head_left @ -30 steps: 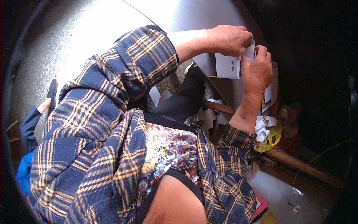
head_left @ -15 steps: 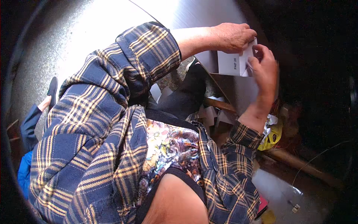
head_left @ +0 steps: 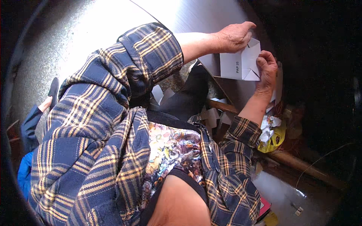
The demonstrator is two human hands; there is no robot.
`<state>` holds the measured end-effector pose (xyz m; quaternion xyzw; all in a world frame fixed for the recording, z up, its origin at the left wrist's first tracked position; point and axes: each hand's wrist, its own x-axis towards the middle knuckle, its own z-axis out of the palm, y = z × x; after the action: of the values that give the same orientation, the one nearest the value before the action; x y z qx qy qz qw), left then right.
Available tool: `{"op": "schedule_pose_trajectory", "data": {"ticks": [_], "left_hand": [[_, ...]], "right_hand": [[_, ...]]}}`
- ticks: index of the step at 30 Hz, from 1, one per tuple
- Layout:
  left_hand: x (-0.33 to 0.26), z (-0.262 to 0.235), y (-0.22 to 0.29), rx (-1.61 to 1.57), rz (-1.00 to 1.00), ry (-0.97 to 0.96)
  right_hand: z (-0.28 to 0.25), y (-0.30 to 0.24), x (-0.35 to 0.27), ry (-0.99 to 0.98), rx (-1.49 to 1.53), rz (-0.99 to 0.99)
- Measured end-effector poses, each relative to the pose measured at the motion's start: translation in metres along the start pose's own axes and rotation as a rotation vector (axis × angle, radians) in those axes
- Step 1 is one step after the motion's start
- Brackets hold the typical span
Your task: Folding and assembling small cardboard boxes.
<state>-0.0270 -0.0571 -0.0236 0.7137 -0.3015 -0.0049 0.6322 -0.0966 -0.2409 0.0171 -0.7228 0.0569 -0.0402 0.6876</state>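
A small white folded cardboard box (head_left: 239, 66) is held over a brown table top (head_left: 241, 96). My left hand (head_left: 235, 35) grips its upper edge, with fingers curled over the top flap. My right hand (head_left: 267, 67) holds the right side, thumb and fingers pinching the folded triangular flaps. Both forearms come out of blue and yellow plaid sleeves (head_left: 151, 49).
Crumpled white paper (head_left: 268, 126) and a yellow object (head_left: 274, 141) lie below the table edge at the right. White paper scraps (head_left: 211, 115) sit near my lap. A wooden pole (head_left: 301, 165) runs along the floor at the lower right. Bright grey floor (head_left: 94, 30) lies to the upper left.
The box has turned and its flaps have been folded in. My right hand shifted from below the box to its right side; my left hand stayed on the top edge.
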Motion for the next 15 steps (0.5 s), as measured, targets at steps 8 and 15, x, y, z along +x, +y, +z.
{"op": "schedule_pose_trajectory", "data": {"ticks": [8,15], "left_hand": [[0.010,-0.006,-0.002,0.010,0.034,0.101],[0.000,-0.038,0.005,0.073,-0.283,-0.151]], "right_hand": [[0.026,0.000,-0.005,0.165,-0.299,-0.184],[-0.001,0.042,-0.034,0.291,0.097,-0.183]]}}
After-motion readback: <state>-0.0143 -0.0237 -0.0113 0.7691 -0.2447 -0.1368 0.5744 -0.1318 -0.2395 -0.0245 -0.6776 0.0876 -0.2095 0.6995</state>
